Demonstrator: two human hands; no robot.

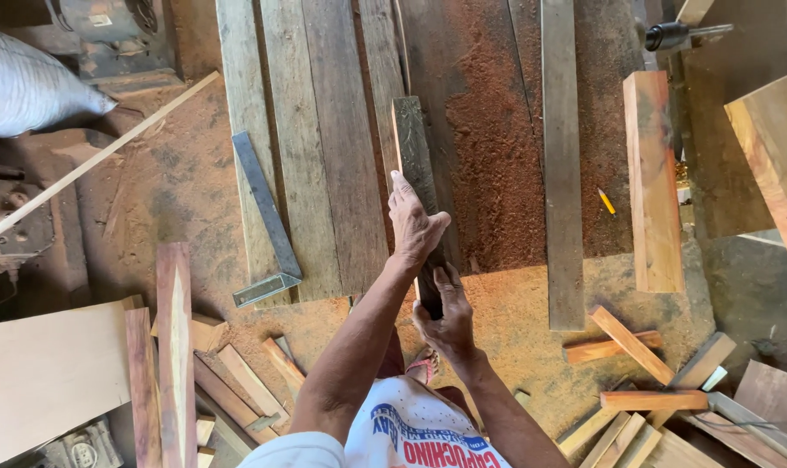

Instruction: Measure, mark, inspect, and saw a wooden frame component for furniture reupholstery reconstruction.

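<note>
Weathered grey-brown narrow timber board (418,165) lies gripped by the left hand (413,224) at mid-length and the right hand (446,319) at its near end, best kept flat on the plank workbench (324,173).

Desk (489,130) fills upper centre. Narrow plank (415,165) lies on it at centre, lengthwise. Try square (268,225) left of plank, on the boards. Pencil (607,202) and block (653,182) at right. Sack (29,82) upper left. Offcuts (645,399) on floor lower right, boards (172,347) lower left.

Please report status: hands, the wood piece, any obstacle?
Left hand and right hand both grip dark wood strip. Strip on edge over bench. Try square lies apart.
</note>
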